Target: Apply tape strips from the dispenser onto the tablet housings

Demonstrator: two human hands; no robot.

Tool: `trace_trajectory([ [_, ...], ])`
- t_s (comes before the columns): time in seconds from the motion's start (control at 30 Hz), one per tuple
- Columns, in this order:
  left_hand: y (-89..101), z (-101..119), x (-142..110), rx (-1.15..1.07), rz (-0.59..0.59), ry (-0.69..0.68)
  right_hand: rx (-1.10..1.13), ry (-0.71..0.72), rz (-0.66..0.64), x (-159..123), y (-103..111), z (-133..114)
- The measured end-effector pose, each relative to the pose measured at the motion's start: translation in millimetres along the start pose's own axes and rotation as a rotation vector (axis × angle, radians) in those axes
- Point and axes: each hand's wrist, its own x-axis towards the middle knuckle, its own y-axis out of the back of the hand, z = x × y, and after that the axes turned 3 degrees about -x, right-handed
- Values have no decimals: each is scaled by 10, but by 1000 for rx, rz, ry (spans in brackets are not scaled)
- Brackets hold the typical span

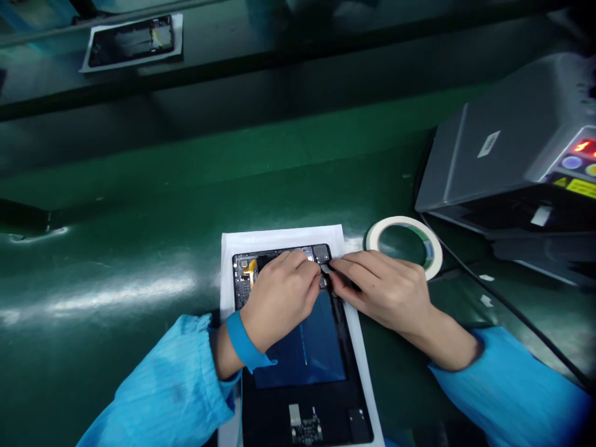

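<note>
Tablet [310, 347], opened, on white sheet [226, 264], green counter [139, 180]; lies under left hand [283, 297], right hand [388, 287] at its far right corner. Long axis runs away from wearer, far end leaning slightly left. Hands: fingers curled; whether grasping, cannot tell.

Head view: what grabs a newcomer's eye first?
Likely the bare left hand and right hand, fingertips close together at the far end of a flat black rectangular device with exposed innards, lower centre. Next, the glowing red digits on the boxy grey machine at the right edge. Then the cream ring-shaped tape roll on the green bench, partly hidden by the right hand.
</note>
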Motion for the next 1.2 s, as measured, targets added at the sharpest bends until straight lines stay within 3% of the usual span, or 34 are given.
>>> trace_trajectory([
  [1.2, 1, 7, -1, 6, -3, 9, 7, -10, -45, 11, 7, -13],
])
